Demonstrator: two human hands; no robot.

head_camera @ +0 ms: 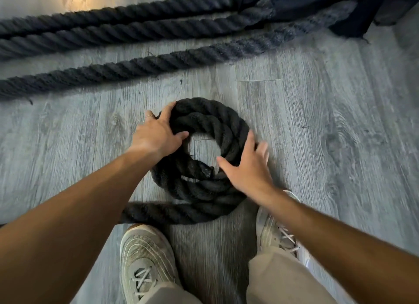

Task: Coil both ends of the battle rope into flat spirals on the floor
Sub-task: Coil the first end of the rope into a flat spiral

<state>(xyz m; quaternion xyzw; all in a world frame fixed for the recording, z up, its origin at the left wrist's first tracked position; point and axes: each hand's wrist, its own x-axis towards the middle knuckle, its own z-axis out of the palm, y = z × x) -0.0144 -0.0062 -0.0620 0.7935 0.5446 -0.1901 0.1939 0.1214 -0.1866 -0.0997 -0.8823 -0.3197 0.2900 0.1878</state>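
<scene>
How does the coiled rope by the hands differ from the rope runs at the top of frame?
Pose: the coiled rope is wound into a flat spiral with a bare floor gap at its centre; the straight rope runs lie stretched out side by side.
Contact: the left hand and right hand rest on the coil; nothing touches the straight runs.
Look: the coil reads blacker, the runs greyer.
Shared: thick twisted strands, lying on the grey wood floor.

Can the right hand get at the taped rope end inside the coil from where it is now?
Probably yes. The right hand lies open on the coil, its thumb beside the rope end, with nothing between them.
</scene>
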